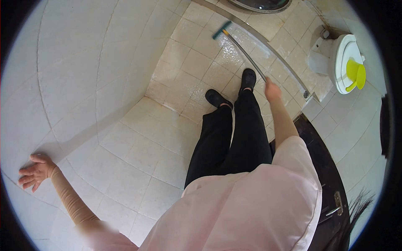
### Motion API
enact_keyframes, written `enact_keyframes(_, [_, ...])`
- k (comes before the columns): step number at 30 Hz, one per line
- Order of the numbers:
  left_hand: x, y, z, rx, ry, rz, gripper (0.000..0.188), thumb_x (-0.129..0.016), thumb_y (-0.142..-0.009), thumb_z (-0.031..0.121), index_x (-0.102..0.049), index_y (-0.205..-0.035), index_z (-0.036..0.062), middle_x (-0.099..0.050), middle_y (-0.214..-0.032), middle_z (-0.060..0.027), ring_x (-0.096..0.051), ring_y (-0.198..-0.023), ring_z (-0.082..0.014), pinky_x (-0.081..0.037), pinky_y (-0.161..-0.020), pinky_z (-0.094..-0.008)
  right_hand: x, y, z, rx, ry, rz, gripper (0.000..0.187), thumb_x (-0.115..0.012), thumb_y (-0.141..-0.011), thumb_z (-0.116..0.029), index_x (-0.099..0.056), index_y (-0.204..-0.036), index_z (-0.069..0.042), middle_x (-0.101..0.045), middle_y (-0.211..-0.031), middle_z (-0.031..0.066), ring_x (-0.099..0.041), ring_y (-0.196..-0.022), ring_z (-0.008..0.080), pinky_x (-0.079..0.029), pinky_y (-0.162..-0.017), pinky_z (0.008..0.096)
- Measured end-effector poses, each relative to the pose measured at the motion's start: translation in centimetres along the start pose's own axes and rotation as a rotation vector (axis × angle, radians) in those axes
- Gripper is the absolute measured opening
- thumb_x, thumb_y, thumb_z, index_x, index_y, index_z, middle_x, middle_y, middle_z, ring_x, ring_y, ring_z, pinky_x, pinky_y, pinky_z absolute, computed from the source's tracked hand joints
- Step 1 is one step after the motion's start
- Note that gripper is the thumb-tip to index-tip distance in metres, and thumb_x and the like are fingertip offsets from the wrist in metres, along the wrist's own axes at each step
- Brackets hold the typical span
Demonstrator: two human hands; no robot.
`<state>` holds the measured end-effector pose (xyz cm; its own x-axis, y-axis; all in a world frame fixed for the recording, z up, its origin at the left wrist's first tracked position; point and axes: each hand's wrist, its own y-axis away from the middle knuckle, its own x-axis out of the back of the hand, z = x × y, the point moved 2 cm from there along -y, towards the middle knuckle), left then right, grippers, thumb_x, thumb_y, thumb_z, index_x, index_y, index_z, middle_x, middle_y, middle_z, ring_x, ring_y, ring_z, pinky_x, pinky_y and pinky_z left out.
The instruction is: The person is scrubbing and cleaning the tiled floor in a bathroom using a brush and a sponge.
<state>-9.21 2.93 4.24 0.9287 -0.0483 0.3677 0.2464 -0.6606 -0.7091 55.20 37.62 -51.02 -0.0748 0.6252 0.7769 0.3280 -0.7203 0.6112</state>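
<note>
My right hand (pixel 272 90) is wrapped round the upper end of a long-handled floor brush (pixel 245 55). Its grey pole slants away to the far left, with a yellow-orange joint just above the head. The dark green brush head (pixel 222 30) rests on wet, shiny floor tiles (pixel 197 62) beside a raised ledge. My left hand (pixel 37 172) holds nothing; its fingers are spread against the white wall tiles (pixel 75 121) at the far left.
A low curved ledge (pixel 272 46) crosses the floor. Beyond it stands a white toilet (pixel 341 50) with a lime-green dipper (pixel 356 74) on its lid. A round dark basin (pixel 264 4) shows at the top. Behind my right side is a dark door (pixel 324 159) with a metal handle (pixel 333 211).
</note>
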Motion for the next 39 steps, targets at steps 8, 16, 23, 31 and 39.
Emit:
enact_keyframes(8, [0.0,-0.1,0.0,0.006,0.004,-0.002,0.085,-0.03,-0.089,0.07,-0.012,-0.152,0.0171,0.009,-0.159,-0.0084,0.014,-0.145,-0.0361,0.004,-0.098,-0.0765,2.9,-10.4,-15.2,0.143,-0.04,0.06,0.039,-0.045,-0.089,-0.013,-0.053,-0.126,-0.021,-0.066,-0.102,0.0202,-0.064,-0.096,0.0375,-0.051,-0.081,0.0473])
enact_keyframes(16, [-0.8,0.3,-1.2,0.005,-0.021,-0.028,0.086,-0.031,-0.088,0.071,-0.013,-0.151,0.0154,0.011,-0.159,-0.0074,0.016,-0.145,-0.0334,0.001,-0.098,-0.077,4.7,3.1,3.1,0.065,0.211,0.07,0.04,-0.041,-0.097,-0.023,-0.045,-0.136,-0.027,-0.063,-0.101,0.0191,-0.064,-0.085,0.0388,-0.051,-0.073,0.0499])
enact_keyframes(23, [-1.0,0.6,-1.7,0.019,-0.032,-0.044,0.086,-0.034,-0.087,0.071,-0.017,-0.148,0.0129,0.012,-0.159,-0.007,0.017,-0.144,-0.0348,0.001,-0.097,-0.0775,6.2,-0.4,-4.2,0.225,0.222,0.085,0.048,-0.045,-0.09,-0.012,-0.047,-0.136,-0.026,-0.061,-0.098,0.0211,-0.066,-0.082,0.0378,-0.054,-0.071,0.0461])
enact_keyframes(31, [-0.7,0.3,-1.2,-0.005,-0.034,-0.053,0.088,-0.034,-0.087,0.071,-0.01,-0.151,0.0152,0.015,-0.159,-0.0054,0.02,-0.144,-0.0333,0.002,-0.097,-0.0783,5.4,-10.6,-19.1,0.324,0.054,0.239,0.039,-0.044,-0.088,-0.011,-0.056,-0.125,-0.021,-0.064,-0.098,0.0233,-0.066,-0.089,0.0383,-0.053,-0.076,0.0459])
enact_keyframes(39, [-0.9,0.6,-1.5,-0.013,-0.018,-0.038,0.087,-0.035,-0.088,0.07,-0.011,-0.151,0.0157,0.013,-0.159,-0.0056,0.019,-0.144,-0.0327,0.001,-0.097,-0.0783,6.4,6.0,7.2,-0.043,0.215,0.021,0.036,-0.045,-0.096,-0.026,-0.049,-0.131,-0.027,-0.063,-0.102,0.0204,-0.062,-0.094,0.0394,-0.049,-0.081,0.0498])
